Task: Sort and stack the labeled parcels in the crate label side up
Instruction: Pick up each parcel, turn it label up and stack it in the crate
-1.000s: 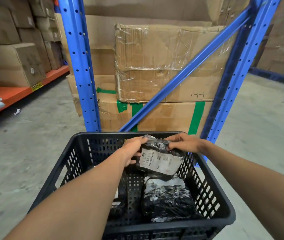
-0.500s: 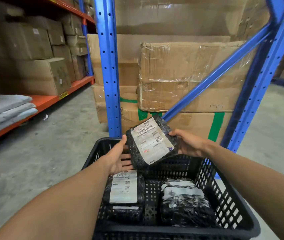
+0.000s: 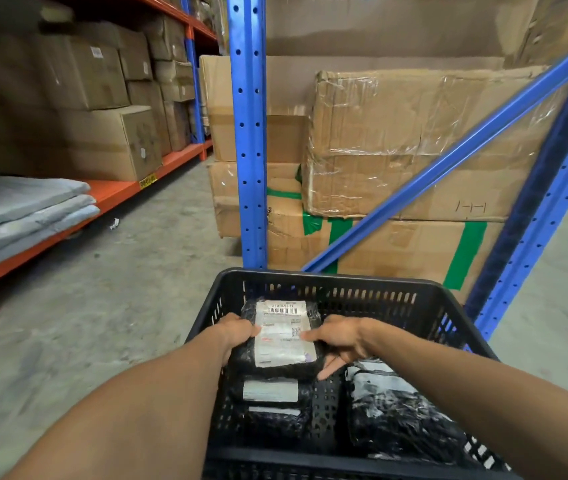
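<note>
Labeled parcel (image 3: 284,336) down from mid-air above crate (image 3: 327,284), now on left stack inside, label up, squared not tilted. Left hand (image 3: 237,336) and right hand (image 3: 339,337) lowered with it, at its sides.

I see the black crate (image 3: 352,289) carrying the wrapped parcels: a stack (image 3: 275,393) on its left side, label up, and another parcel (image 3: 397,420) on the right.

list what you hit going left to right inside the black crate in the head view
left hand → top black parcel with white label facing up → right hand → black plastic-wrapped parcel lying on the crate's right side → right wall of the black slotted plastic crate
</note>
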The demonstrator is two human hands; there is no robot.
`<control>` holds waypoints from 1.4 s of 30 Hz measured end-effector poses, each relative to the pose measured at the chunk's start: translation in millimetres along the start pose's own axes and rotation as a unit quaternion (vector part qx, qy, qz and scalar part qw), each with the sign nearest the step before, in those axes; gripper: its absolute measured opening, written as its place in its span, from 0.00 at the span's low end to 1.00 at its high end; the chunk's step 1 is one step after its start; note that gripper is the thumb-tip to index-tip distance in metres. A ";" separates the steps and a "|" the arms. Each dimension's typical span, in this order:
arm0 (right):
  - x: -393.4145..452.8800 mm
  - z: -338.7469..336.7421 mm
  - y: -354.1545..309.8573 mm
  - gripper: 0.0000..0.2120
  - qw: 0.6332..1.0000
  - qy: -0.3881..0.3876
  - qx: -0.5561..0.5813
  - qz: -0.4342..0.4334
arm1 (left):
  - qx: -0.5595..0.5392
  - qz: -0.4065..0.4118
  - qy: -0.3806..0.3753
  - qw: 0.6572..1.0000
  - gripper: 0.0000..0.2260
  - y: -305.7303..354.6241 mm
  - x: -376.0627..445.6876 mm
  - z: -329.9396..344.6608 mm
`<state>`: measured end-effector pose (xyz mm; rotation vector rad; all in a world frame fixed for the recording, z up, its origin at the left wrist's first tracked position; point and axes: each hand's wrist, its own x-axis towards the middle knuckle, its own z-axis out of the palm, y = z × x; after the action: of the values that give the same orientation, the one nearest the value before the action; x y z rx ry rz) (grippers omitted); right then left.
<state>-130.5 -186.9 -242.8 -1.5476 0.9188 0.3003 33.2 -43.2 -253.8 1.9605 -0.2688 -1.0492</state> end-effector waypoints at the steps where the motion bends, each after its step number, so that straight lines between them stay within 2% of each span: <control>1: 6.7 4.8 3.6 0.30 1.000 0.001 0.001 0.002 | 0.013 -0.004 -0.001 1.000 0.17 -1.4 4.0 -0.6; 6: 33.0 18.1 22.1 0.25 1.000 0.009 0.017 -0.010 | 0.034 -0.009 0.010 0.999 0.21 -13.9 18.1 5.1; 11: 50.2 23.2 32.4 0.32 1.000 0.016 0.016 -0.021 | 0.039 -0.008 0.000 0.999 0.18 -20.8 18.1 15.2; 15: 46.2 12.6 28.7 0.40 1.000 0.006 -0.017 -0.007 | 0.072 -0.015 0.003 0.997 0.26 -21.4 21.2 13.0; 17: 39.7 4.3 26.2 0.41 0.997 -0.003 -0.076 -0.004 | 0.086 -0.005 0.040 0.995 0.26 -22.0 19.2 14.9; 20: 28.3 -11.9 25.4 0.38 0.989 -0.015 -0.150 -0.010 | 0.156 0.075 0.145 0.974 0.26 -9.9 18.6 24.4; 22: 17.5 -27.4 28.3 0.34 0.986 -0.012 -0.166 -0.002 | 0.186 0.143 0.177 0.956 0.21 4.6 10.6 36.5; 24: 2.9 -46.9 32.8 0.27 0.976 -0.008 -0.217 0.010 | 0.179 0.190 0.143 0.955 0.10 17.2 0.8 55.5; 26: -13.3 -69.8 40.4 0.19 0.948 -0.008 -0.315 0.041 | 0.180 0.187 0.043 0.965 0.04 23.0 -7.9 79.3; 28: -30.3 -89.6 49.8 0.17 0.917 -0.004 -0.388 0.089 | 0.217 0.131 -0.090 0.963 0.05 22.9 -17.6 104.6; 31: -53.1 -105.8 67.1 0.26 0.893 -0.004 -0.426 0.145 | 0.307 0.029 -0.227 0.924 0.14 10.4 -30.7 136.5; 34: -70.6 -105.7 84.9 0.34 0.893 -0.015 -0.410 0.185 | 0.355 -0.056 -0.272 0.893 0.22 -10.4 -37.1 157.7; 37: -79.9 -92.0 96.5 0.44 0.886 -0.015 -0.431 0.173 | 0.340 -0.111 -0.268 0.894 0.27 -24.9 -36.6 169.0; 39: -82.8 -79.5 103.9 0.49 0.860 -0.017 -0.488 0.145 | 0.322 -0.141 -0.270 0.896 0.32 -29.4 -36.9 172.2; 42: -84.8 -62.6 117.1 0.50 0.793 0.027 -0.600 0.099 | 0.252 -0.157 -0.267 0.917 0.32 -29.4 -41.6 179.4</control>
<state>-286.3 -205.3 -257.1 -2.6138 0.9716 1.1657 -134.5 -110.1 -300.4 2.1700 -0.5819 -1.8795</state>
